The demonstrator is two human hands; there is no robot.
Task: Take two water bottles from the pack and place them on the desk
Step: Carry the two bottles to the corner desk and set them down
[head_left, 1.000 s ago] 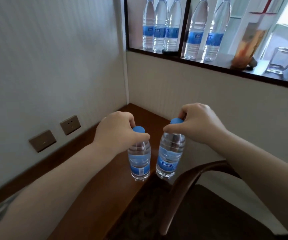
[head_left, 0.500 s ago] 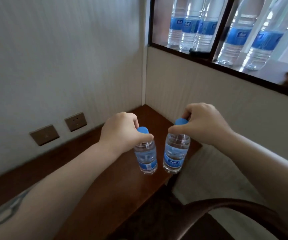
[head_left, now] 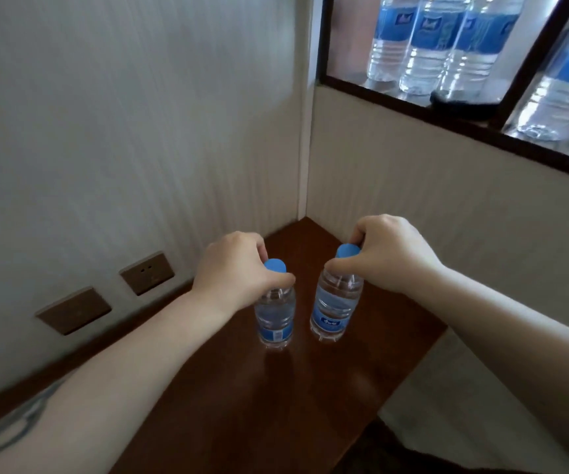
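Two small clear water bottles with blue caps and blue labels stand upright side by side on the brown wooden desk (head_left: 276,405). My left hand (head_left: 235,271) grips the neck of the left bottle (head_left: 275,319) just below its cap. My right hand (head_left: 389,254) pinches the top of the right bottle (head_left: 335,309) in the same way. Both bottle bases appear to touch the desk top. The pack is not in view.
The desk fits into a corner of pale walls. Two brown wall plates (head_left: 112,292) sit low on the left wall. Above right, a dark-framed recess (head_left: 481,124) holds several large water bottles (head_left: 426,49). The desk's right edge drops off near my right forearm.
Both hands carried the bottles forward from over the desk's near edge to further onto the desk top. The view moved closer and the chair back has left the frame.
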